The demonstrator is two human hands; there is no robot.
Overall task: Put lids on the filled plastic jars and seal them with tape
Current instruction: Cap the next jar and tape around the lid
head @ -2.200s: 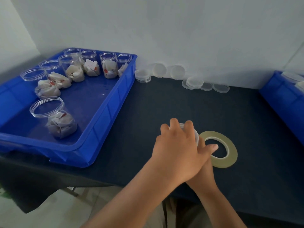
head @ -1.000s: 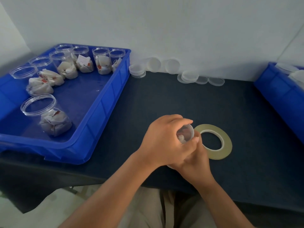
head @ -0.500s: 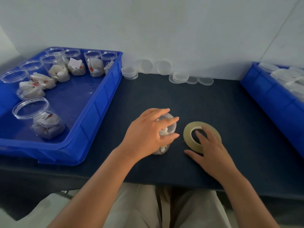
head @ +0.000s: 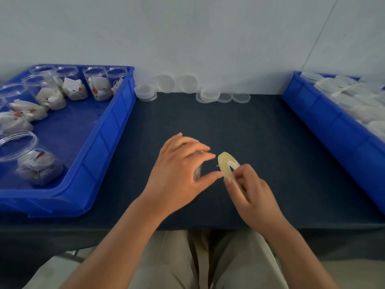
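Since half a second ago the tape roll [head: 225, 163] has come up off the tabletop [head: 239, 122]: the right hand [head: 253, 195], which lay flat over it, now pinches its near edge between thumb and curled fingers and holds it tilted on end. The left hand [head: 179, 174] is still on the jar [head: 197, 173]. Its fingers and thumb are curved round the jar, which shows only as a pale blur under the palm. The thumb tip sits just beside the roll.

To the left, a blue bin [head: 112, 134] rests on the tabletop with a group of open jars [head: 95, 84] in it, each holding white packets. Its near corner lies close to the left forearm. Along the back edge, against the wall [head: 208, 38], loose lids [head: 209, 94] lie in small stacks and singly, two of them propped upright. At the right, a second blue bin [head: 333, 126] holds pale containers [head: 354, 97], too blurred to make out in detail. Bare dark tabletop lies between the hands and the lids.
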